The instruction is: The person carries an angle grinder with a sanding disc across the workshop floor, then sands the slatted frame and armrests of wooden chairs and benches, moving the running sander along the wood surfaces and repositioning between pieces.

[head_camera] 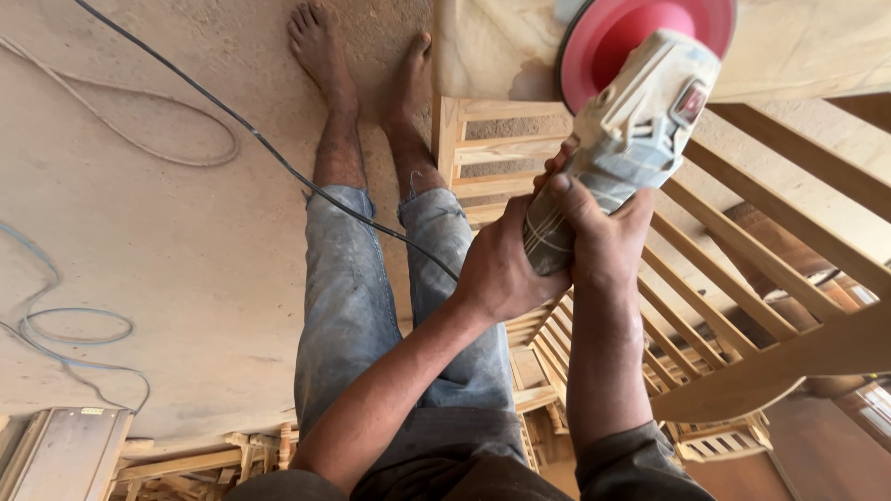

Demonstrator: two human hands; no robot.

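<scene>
Both my hands hold a grey electric sander (640, 121) with a red round disc (631, 32). My left hand (501, 269) wraps the rear of its handle from the left. My right hand (603, 232) grips the same handle from the right, just ahead of the left. The disc rests against a pale wooden panel (483, 46) on top of a slatted wooden furniture frame (742, 269). The tool's black cord (251, 134) runs from my hands across my jeans and over the floor to the upper left.
My bare feet (320, 46) stand on a dusty floor beside the frame. A white cable (139, 148) and a coiled blue-grey cable (79, 325) lie on the floor at left. More wooden furniture parts (186, 459) are stacked at the bottom left.
</scene>
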